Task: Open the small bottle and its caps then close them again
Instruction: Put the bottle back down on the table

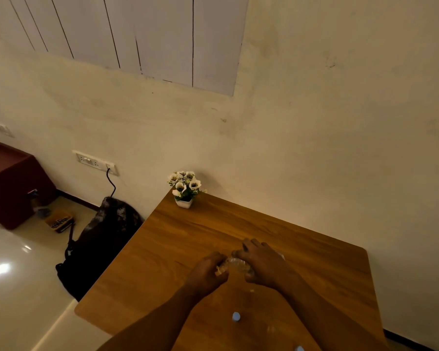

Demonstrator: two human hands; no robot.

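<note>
The small clear plastic bottle (235,265) lies sideways between both hands, just above the brown wooden table (178,239). The right hand (260,264) wraps around its body; the left hand (209,272) pinches its end — fingers closed. A small pale-blue cap (236,316) sits on the table nearer the person, and a white potted flower (185,187) stands at the far corner.

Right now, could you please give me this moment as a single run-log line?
left hand: gripping bottle end | right hand: holding small bottle | blue cap: loose on table | stage: caps off
</note>
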